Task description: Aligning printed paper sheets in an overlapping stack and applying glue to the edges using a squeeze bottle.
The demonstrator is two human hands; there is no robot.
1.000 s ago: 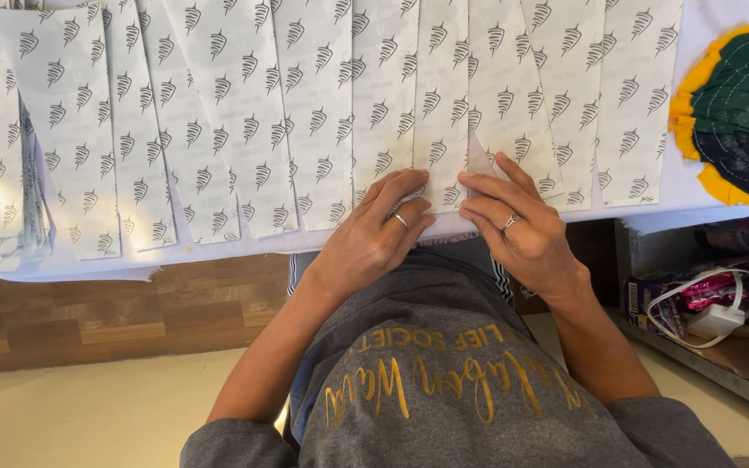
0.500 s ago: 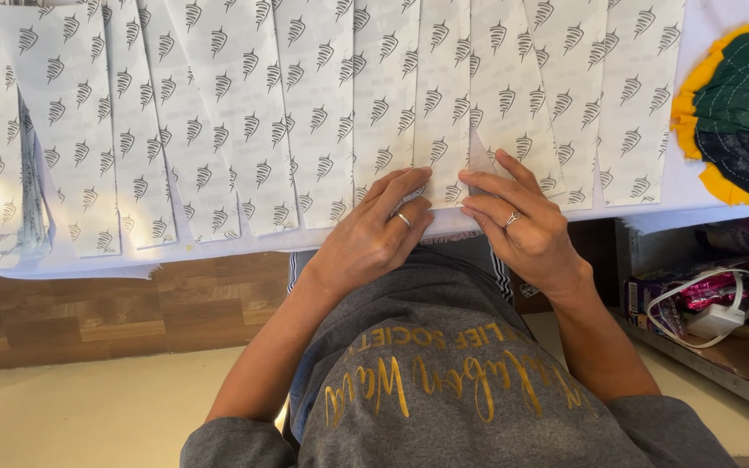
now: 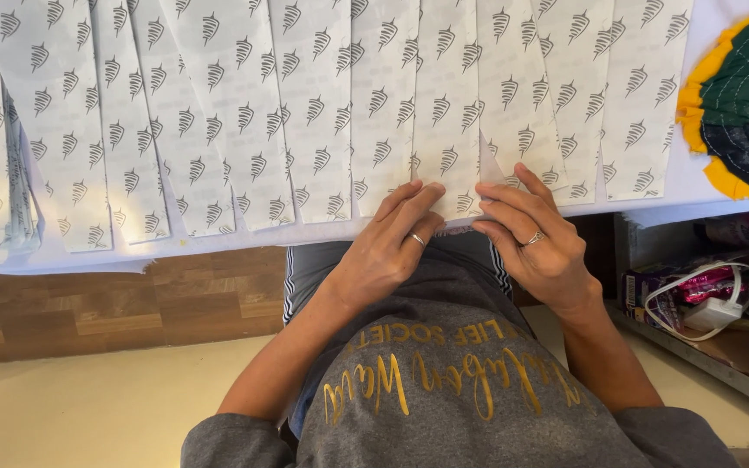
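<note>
1. While both hands work at the near edge of the desk (image 3: 10,260), the main risk, as a judgement, is that the paper strip (image 3: 448,113) tears or creases at its lifted corner, because the backing looks thin and is being picked at from one point only.
2. At the far left, loose strips (image 3: 19,173) hang over the desk edge; a tug on the white sheet beneath could slide them off.
3. The left hand (image 3: 387,247) lies flat, fingers (image 3: 413,204) held close together and pressing the lower end of the strip down against the desk.
4. The right hand (image 3: 535,247) sits just beside it, fingers (image 3: 504,195) curled and pinching the strip's raised corner (image 3: 487,165), which stands up between the two hands.
5. If the left hand's press slackens, the whole strip could shift against its neighbours.
6. Further right lies a green and yellow cloth (image 3: 739,95), well apart from the hands.
</note>
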